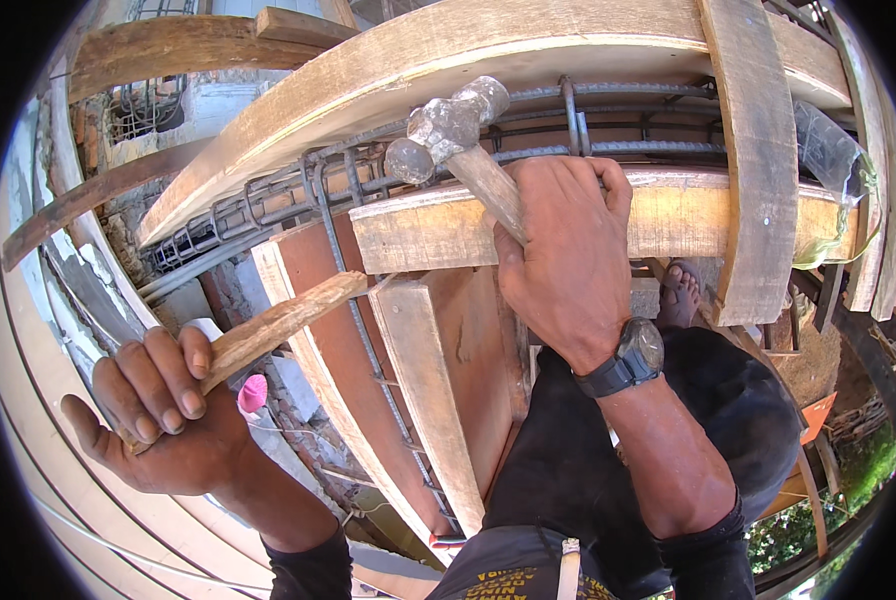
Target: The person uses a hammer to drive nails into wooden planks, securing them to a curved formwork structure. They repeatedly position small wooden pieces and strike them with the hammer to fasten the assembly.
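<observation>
Above the rebar cage [608, 125], right hand [568, 265] is gripping a hammer [453, 135] low on its stiff wooden handle, head-heavy by the look, while left hand [163, 420] is clenching a rigid wooden wedge [278, 325] against the formwork boards [438, 235].

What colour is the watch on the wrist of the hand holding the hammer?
Black: the chunky wristwatch and its strap, worn on the right hand, show best in the head view.

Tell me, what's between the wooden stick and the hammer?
In the head view, a horizontal wooden plank and a reddish-brown board with a rebar rod lie between the wooden stick and the hammer.
</observation>
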Motion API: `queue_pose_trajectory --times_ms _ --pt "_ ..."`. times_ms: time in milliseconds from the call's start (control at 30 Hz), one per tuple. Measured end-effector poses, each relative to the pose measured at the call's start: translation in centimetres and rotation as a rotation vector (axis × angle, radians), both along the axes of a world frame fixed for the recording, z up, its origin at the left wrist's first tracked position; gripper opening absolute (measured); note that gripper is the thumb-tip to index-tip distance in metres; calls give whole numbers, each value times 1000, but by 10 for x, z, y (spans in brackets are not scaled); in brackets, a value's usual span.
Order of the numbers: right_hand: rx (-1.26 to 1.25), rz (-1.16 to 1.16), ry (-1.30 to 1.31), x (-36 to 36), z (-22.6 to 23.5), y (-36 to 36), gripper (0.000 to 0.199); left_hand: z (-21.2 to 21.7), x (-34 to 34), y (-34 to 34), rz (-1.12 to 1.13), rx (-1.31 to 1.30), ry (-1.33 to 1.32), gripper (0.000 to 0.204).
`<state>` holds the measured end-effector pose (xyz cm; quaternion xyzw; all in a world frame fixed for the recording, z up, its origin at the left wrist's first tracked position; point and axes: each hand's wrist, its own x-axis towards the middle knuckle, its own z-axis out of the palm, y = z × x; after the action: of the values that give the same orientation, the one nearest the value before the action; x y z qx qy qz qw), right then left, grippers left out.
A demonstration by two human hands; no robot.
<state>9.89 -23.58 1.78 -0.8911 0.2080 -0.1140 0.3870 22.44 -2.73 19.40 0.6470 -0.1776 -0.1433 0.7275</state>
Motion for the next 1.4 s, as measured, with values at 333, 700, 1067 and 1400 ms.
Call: queue_pose_trajectory --times_ms 333,700,1067,1400 --pt "25 8 -7 1 6 3 33 -41 -29 -7 99 25 -56 64" --pt "-113 133 1 2 6 3 32 -90 17 -11 -316 1229 -410 50" --pt "-157 92 -13 -3 5 5 35 -129 5 1 -452 1136 -425 66" --pt "-166 108 5 -5 8 5 33 -103 11 -4 -752 1418 -373 139"
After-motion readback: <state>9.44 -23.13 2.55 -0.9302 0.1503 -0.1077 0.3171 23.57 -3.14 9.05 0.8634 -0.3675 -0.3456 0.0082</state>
